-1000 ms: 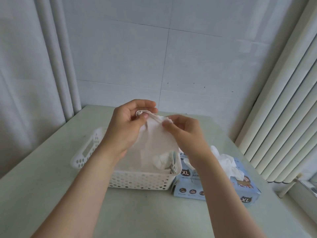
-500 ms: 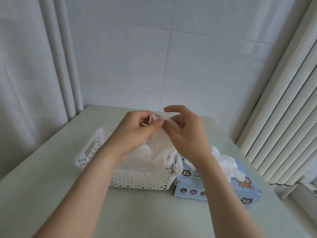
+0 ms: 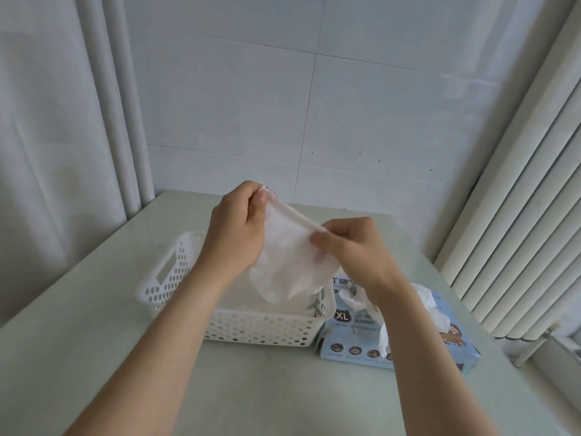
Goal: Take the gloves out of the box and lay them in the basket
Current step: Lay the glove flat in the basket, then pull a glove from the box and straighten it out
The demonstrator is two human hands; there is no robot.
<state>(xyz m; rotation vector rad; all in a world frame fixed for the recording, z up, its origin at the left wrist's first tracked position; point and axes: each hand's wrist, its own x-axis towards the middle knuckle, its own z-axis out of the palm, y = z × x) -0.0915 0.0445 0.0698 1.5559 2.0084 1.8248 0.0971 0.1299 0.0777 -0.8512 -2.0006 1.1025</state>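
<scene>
Forearms (image 3: 169,341) come in from the bottom edge over the pale worktop (image 3: 78,341), both bare and angled inward toward each other. Just beyond them stands the white perforated basket (image 3: 176,278). Close against its right end is the blue box (image 3: 352,344) marked XL, with more crumpled white gloves (image 3: 432,309) bulging from its top opening. Above the basket's right half, the left hand (image 3: 234,234) and right hand (image 3: 355,247) hold one white glove (image 3: 289,262) stretched between them. The left hand pinches one end of the cuff with thumb and curled fingers, higher up, and the right hand pinches the other end lower down. The cuff edge therefore runs as a taut slanting line, and the finger part hangs limp toward the basket. The glove looks thin, soft and almost weightless, so it is more likely to crumple and fold on itself than to slip. The cuff edge is probably the firmest place to take hold, and a light pinch at both corners should keep it flat for laying down. Both wrists are raised, backs of the hands toward the camera. Behind them is a tiled wall (image 3: 235,105), with a curtain (image 3: 47,152) at left and slats (image 3: 518,199) at right.
</scene>
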